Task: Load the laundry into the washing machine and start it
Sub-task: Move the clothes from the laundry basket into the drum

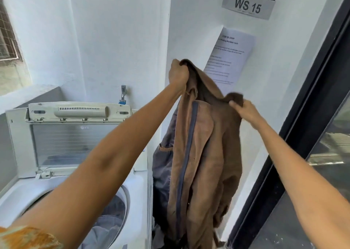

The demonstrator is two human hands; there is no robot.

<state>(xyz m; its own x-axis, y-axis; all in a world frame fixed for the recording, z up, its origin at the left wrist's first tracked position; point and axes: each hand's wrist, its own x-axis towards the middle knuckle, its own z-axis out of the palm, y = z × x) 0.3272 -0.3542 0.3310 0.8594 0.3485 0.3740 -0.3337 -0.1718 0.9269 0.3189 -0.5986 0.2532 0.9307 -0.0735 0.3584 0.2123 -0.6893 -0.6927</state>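
Note:
A brown garment (pixel 204 154) with a grey stripe and grey lining hangs in the air to the right of the washing machine. My left hand (pixel 179 74) grips its top edge high up. My right hand (pixel 244 110) pinches the other top corner, lower and to the right. The white top-loading washing machine (pixel 136 188) stands at the lower left with its lid (pixel 62 142) raised upright. Grey-blue clothes (pixel 111 222) lie inside the drum. My left forearm crosses over the drum opening and hides part of it.
A tap (pixel 123 93) sticks out of the white wall behind the machine. A printed sheet (pixel 230 59) and a "WS 15" sign (pixel 248 4) hang on the wall. A black-framed glass door (pixel 303 135) stands close on the right. More dark clothes (pixel 158 235) lie low beside the machine.

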